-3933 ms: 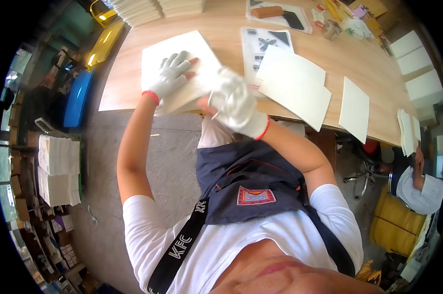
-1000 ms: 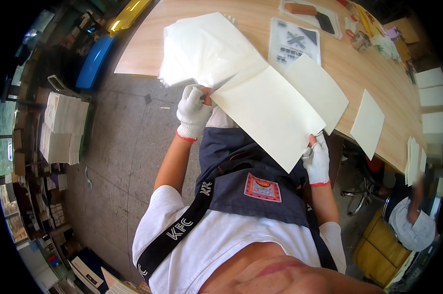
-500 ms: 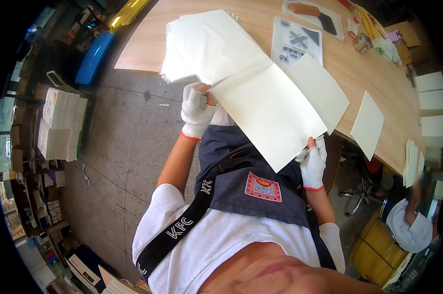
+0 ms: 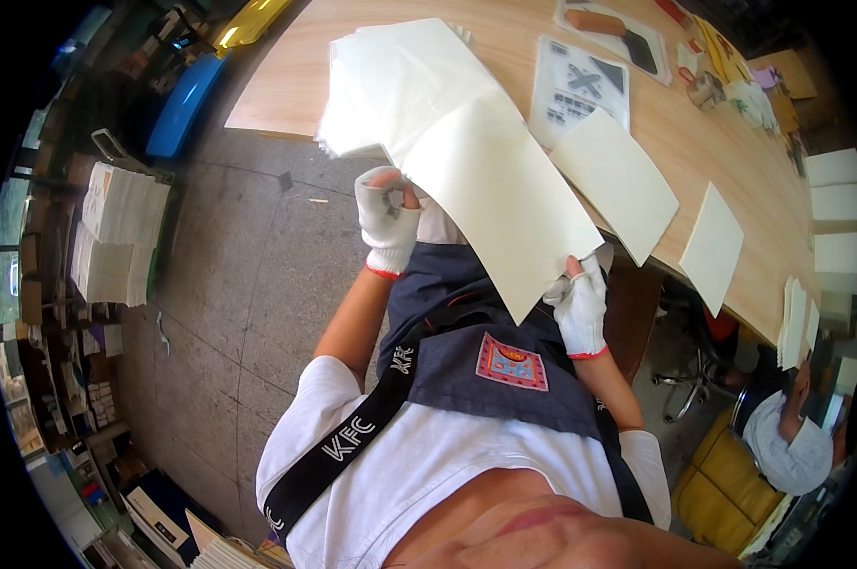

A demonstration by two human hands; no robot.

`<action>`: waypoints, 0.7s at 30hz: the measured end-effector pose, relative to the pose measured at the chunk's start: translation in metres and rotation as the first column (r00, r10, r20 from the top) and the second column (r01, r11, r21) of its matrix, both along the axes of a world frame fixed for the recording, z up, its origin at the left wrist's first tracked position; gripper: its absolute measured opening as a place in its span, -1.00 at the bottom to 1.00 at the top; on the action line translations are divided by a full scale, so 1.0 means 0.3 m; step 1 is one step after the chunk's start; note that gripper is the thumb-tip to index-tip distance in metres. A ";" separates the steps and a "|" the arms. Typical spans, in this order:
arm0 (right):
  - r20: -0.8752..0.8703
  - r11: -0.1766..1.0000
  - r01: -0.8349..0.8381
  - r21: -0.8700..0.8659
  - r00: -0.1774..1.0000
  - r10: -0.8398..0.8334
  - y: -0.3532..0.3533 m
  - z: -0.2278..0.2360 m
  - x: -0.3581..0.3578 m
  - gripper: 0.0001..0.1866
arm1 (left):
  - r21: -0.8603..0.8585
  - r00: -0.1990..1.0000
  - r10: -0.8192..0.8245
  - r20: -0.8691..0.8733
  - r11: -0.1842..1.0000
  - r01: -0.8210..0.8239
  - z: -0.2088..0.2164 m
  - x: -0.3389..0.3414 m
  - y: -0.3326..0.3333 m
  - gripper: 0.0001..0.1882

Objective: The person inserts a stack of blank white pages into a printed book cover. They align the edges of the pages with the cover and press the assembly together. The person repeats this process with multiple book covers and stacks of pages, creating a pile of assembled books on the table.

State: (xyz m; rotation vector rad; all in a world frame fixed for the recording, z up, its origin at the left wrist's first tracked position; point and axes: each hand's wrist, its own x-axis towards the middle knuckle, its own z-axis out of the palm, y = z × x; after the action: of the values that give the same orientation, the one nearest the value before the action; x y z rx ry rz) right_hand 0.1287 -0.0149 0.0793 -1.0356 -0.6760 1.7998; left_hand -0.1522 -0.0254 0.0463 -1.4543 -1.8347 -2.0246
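A large cream-white sheet of paper [image 4: 504,199] slants across my front, its far end overlapping a stack of white sheets [image 4: 400,76] on the table. My left hand [image 4: 388,213], in a white glove with bare fingertips, is closed at the sheet's left edge, thumb and finger pinching near its corner. At the near right corner, my right hand [image 4: 580,302], gloved the same way, grips the sheet between thumb and fingers. The sheet bows slightly between both hands. Right of it, another white sheet [image 4: 618,185] lies partly over the table edge.
The wooden table [image 4: 276,90] curves along the far side. On it are a printed sheet [image 4: 580,85], a brown-handled scraper [image 4: 599,23] and a smaller white sheet [image 4: 713,247]. Paper bundles [image 4: 120,232] stand at left. Another person [image 4: 793,441] sits at lower right, holding something pale.
My right hand has moved left and slightly up with the sheet's corner, and the sheet now bows more. The white sheet to its right shows more of its surface.
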 end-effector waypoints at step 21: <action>-0.008 0.985 -0.149 0.081 0.989 0.150 0.039 0.026 -0.085 -0.66 | 0.193 0.454 -0.305 0.837 0.941 0.277 -0.020 0.159 0.049 -0.73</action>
State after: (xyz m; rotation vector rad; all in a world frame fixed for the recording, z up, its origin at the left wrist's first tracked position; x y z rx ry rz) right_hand 0.1031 -0.0032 0.0870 -0.9389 -0.8301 1.8902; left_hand -0.1045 -0.0106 0.0402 -0.7538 -1.8075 -3.3914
